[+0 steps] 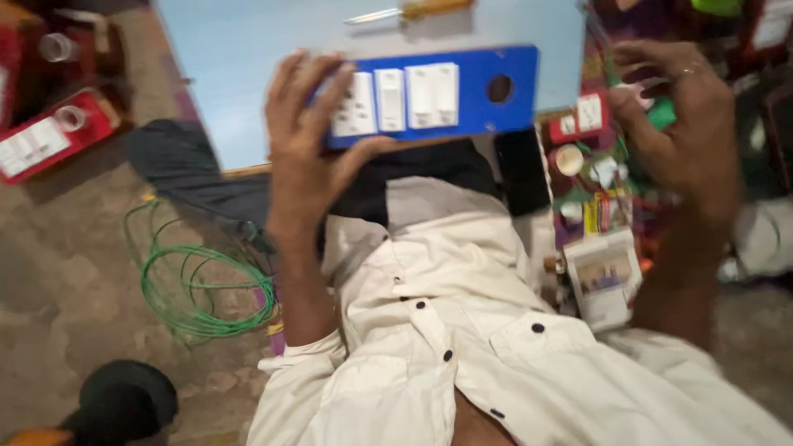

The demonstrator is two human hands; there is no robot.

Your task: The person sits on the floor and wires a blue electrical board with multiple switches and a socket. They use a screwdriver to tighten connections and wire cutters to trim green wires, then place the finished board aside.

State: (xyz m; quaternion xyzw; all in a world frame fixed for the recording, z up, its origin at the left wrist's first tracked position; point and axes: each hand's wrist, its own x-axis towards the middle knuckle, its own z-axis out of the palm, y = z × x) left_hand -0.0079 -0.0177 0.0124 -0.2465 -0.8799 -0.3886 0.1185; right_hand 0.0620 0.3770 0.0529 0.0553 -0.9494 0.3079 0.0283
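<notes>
Head view: left hand (310, 136) clamped on blue switch panel (429, 92), held over pale table (239, 58) edge. Right hand (681, 124) pinches a thin tool (blurred, type unclear). Screwdriver (409, 11) beyond the left hand. Risk: one-handed grip lets panel tilt.

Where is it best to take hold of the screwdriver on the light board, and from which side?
Probably by the yellow handle of the screwdriver, coming from above. It lies flat on the board, untouched; the handle is its thick end, the metal shaft thin and pointed left.
</notes>
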